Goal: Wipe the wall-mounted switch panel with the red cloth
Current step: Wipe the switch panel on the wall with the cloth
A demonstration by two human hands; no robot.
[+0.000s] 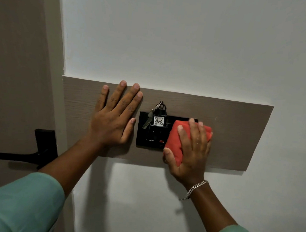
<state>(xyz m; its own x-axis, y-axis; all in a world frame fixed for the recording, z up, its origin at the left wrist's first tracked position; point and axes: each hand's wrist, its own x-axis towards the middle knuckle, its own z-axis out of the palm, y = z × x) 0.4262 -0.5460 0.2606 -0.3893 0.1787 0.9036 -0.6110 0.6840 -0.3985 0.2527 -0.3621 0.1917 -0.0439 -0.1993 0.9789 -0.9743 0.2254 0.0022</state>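
Observation:
A black switch panel (151, 135) is set in a brown wooden board (237, 136) on the white wall. A black key tag marked 406 (159, 120) with a metal key (147, 121) sits in the panel's slot. My right hand (191, 153) presses a folded red cloth (174, 141) flat against the panel's right half, hiding that part. My left hand (115, 118) lies flat on the board just left of the panel, fingers spread, holding nothing.
A door with a black lever handle (28, 154) stands at the left, beside the wall's edge. White wall (189, 46) surrounds the board above and below. A silver bracelet (194, 188) hangs on my right wrist.

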